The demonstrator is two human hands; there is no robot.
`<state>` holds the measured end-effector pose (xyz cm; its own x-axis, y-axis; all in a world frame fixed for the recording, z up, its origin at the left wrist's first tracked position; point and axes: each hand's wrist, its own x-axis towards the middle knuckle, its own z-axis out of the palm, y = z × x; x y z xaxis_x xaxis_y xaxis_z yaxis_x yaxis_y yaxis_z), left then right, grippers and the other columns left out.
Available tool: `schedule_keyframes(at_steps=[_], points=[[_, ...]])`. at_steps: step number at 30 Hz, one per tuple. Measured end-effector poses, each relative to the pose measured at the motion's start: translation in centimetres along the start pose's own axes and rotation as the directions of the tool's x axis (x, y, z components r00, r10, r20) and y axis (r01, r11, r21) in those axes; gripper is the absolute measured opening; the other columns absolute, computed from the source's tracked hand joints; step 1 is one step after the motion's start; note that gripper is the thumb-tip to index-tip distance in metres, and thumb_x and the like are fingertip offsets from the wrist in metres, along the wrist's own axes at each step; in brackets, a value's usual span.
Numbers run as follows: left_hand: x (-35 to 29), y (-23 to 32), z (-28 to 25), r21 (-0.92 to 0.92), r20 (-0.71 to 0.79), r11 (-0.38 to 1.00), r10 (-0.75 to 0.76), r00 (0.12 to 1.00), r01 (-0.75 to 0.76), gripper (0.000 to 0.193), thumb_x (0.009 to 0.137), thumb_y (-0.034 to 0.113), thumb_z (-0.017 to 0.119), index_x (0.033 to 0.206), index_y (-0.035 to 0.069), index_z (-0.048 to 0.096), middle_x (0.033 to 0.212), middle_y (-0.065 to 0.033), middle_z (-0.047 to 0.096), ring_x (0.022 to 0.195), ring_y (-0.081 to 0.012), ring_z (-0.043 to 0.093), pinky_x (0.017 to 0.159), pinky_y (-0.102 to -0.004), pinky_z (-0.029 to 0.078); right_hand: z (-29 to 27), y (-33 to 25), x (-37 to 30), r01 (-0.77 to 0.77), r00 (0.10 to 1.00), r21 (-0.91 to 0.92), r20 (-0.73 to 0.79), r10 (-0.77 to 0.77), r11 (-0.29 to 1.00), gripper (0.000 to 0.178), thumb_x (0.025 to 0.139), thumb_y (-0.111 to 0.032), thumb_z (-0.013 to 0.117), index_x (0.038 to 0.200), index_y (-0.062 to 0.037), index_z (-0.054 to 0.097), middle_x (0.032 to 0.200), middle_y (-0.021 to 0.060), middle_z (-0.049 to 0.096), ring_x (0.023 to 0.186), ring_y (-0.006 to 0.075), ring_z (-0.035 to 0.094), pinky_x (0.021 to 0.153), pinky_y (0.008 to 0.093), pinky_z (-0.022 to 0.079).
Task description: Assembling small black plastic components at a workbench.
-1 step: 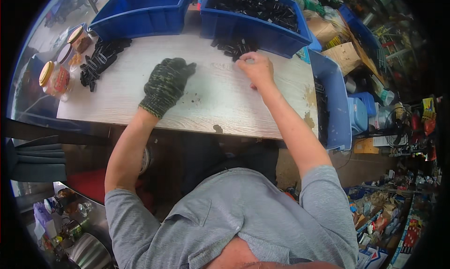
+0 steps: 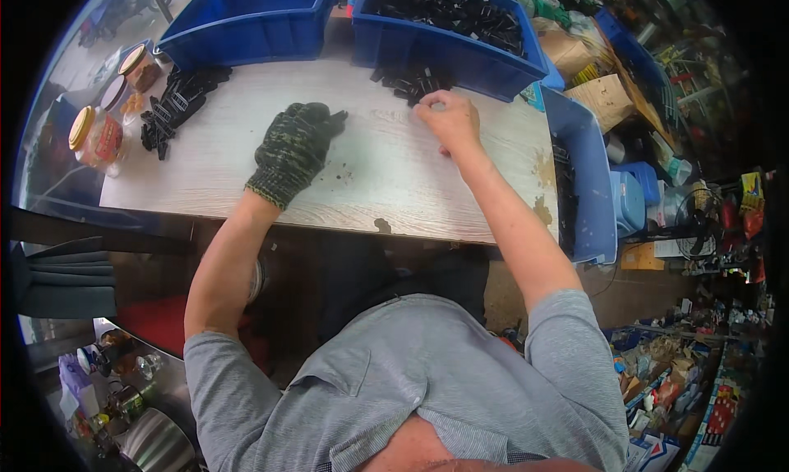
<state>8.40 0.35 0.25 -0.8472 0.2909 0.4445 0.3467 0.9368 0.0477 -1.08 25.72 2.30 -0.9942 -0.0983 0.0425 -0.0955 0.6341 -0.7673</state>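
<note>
My left hand (image 2: 294,150), in a dark green-and-black knit glove, is curled closed above the middle-left of the white wood-grain table (image 2: 386,172). A small dark tip shows at its right side; whether that is glove or a held piece is unclear. Bare and pinched, my right hand (image 2: 452,120) is at the near edge of a small pile of black plastic parts (image 2: 409,84). Its fingertips hide whatever may be between them. On the table's left lies a longer heap of similar black parts (image 2: 177,106), some with ladder-like slots.
Behind the small pile stands a blue bin (image 2: 444,49) full of black parts. Another blue bin (image 2: 246,36) is at the back left. Lidded jars (image 2: 100,135) line the left edge. Beyond the right edge sits a lighter blue tub (image 2: 593,176) with dark parts inside.
My left hand has shifted very slightly to the right. My right hand and the black parts look the same.
</note>
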Motion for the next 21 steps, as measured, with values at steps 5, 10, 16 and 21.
schedule_keyframes(at_steps=[5,10,16,21], points=[[0.1,0.8,-0.3,-0.061,-0.162,0.997,-0.047,0.986,0.037,0.029,0.086,0.008,0.062,0.113,0.010,0.071,0.108,-0.0139,0.068,0.099,-0.0316,0.063,0.088,-0.0414,0.052,0.1,0.5,0.0,0.024,1.000,-0.042,-0.015,-0.024,0.999,0.020,0.079,-0.027,0.074,0.080,-0.0072,0.071,0.062,0.0064,0.061,0.044,0.0171,0.058,0.041,0.0325,0.049],[-0.5,4.2,2.0,-0.627,-0.301,0.765,-0.412,0.860,0.147,0.030,0.086,0.014,0.067,0.115,0.006,0.069,0.112,-0.0149,0.068,0.100,-0.0285,0.066,0.088,-0.0392,0.053,-0.4,1.0,-1.1,-0.206,0.977,0.367,0.023,0.213,0.907,0.019,0.083,-0.025,0.074,0.082,-0.0067,0.070,0.059,0.0016,0.056,0.042,0.0134,0.052,0.043,0.0288,0.046],[1.3,11.4,4.2,-0.763,-0.132,0.613,-0.458,0.879,0.205,0.041,0.090,0.018,0.064,0.127,0.002,0.061,0.112,-0.0188,0.068,0.099,-0.0317,0.067,0.088,-0.0405,0.052,1.3,-1.0,-6.2,-0.255,0.967,0.687,0.176,0.185,0.681,0.021,0.088,-0.024,0.073,0.089,-0.0042,0.064,0.059,-0.0018,0.049,0.045,0.0100,0.044,0.042,0.0269,0.040],[2.4,12.6,3.4,-0.734,-0.048,0.604,-0.503,0.863,0.311,0.038,0.092,0.022,0.060,0.124,0.003,0.061,0.111,-0.0192,0.067,0.098,-0.0359,0.066,0.085,-0.0436,0.052,2.6,0.1,-6.7,-0.126,0.990,0.731,0.050,0.132,0.671,0.019,0.089,-0.023,0.073,0.086,-0.0059,0.064,0.062,-0.0024,0.052,0.049,0.0076,0.045,0.042,0.0262,0.037]])
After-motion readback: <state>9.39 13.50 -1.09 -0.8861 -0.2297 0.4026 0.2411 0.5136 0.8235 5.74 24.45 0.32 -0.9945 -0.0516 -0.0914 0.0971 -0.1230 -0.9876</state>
